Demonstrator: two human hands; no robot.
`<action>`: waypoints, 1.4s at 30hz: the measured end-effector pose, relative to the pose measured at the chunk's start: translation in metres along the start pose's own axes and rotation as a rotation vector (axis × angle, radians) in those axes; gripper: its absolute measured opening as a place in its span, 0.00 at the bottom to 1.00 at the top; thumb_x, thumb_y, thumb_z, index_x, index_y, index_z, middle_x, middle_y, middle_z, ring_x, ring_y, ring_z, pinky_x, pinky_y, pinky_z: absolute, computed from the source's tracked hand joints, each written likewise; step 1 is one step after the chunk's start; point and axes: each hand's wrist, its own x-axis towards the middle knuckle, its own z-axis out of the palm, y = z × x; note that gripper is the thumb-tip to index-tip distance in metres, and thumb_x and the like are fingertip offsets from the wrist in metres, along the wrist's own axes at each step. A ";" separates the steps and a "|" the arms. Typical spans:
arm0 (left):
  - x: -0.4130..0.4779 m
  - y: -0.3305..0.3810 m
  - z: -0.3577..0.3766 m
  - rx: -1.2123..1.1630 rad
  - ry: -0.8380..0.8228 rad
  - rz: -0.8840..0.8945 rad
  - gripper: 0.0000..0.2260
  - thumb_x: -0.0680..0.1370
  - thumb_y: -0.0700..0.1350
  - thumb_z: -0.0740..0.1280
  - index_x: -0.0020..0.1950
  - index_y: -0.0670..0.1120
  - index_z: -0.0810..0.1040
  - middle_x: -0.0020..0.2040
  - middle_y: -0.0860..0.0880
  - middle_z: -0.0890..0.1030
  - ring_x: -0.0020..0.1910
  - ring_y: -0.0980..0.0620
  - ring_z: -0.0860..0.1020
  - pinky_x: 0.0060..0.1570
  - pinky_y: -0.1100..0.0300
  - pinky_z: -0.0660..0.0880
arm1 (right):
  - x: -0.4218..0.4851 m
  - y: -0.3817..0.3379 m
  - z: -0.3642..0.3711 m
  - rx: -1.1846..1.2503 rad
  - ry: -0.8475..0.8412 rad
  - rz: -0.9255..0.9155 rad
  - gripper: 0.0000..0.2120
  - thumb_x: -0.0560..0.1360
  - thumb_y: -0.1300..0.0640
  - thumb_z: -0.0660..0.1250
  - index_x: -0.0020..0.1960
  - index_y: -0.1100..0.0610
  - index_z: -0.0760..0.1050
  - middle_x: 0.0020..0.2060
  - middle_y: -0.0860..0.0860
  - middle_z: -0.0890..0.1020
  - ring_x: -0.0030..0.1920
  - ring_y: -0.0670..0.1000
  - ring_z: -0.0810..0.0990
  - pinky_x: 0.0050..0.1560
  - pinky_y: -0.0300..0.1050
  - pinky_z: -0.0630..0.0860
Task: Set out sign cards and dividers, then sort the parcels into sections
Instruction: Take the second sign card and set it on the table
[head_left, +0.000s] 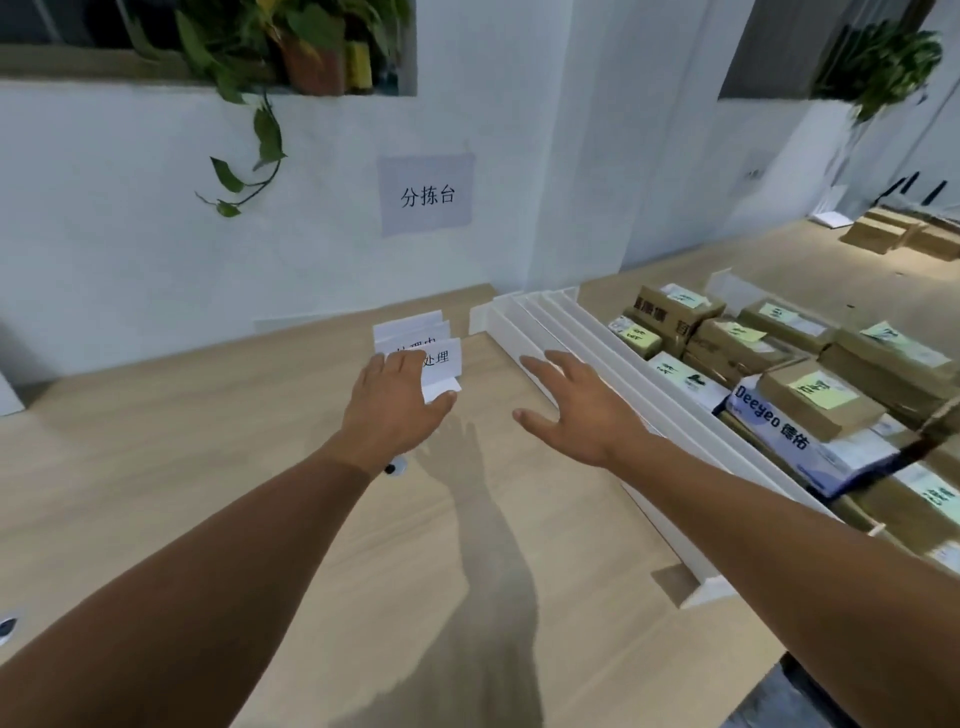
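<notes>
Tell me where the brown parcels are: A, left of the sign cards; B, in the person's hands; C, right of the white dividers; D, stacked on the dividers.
C: the brown parcels lie right of the white dividers, whereas the sign cards stand on the dividers' left.

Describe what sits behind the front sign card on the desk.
Two more white cards show behind the front card. Only their top strips show; most of their print is covered. The left hand hides the front card's left part.
</notes>
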 end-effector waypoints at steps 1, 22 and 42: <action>0.010 -0.001 0.006 0.020 -0.007 -0.017 0.31 0.80 0.61 0.66 0.77 0.44 0.67 0.74 0.44 0.71 0.73 0.40 0.66 0.73 0.47 0.63 | 0.015 0.010 0.005 0.029 0.000 -0.011 0.34 0.78 0.35 0.62 0.80 0.41 0.56 0.80 0.48 0.56 0.79 0.51 0.56 0.73 0.57 0.67; 0.173 -0.043 0.121 0.074 -0.077 -0.499 0.39 0.80 0.57 0.67 0.84 0.50 0.48 0.81 0.40 0.57 0.81 0.42 0.54 0.78 0.45 0.57 | 0.295 0.161 0.139 0.239 -0.256 -0.226 0.35 0.79 0.42 0.66 0.82 0.49 0.57 0.73 0.57 0.65 0.70 0.59 0.70 0.67 0.56 0.72; 0.270 -0.152 0.273 -0.152 -0.073 -0.560 0.41 0.80 0.47 0.69 0.84 0.52 0.44 0.70 0.40 0.68 0.59 0.37 0.77 0.48 0.50 0.74 | 0.415 0.166 0.299 0.371 -0.398 -0.152 0.43 0.77 0.49 0.70 0.83 0.46 0.46 0.70 0.55 0.70 0.66 0.57 0.71 0.60 0.51 0.72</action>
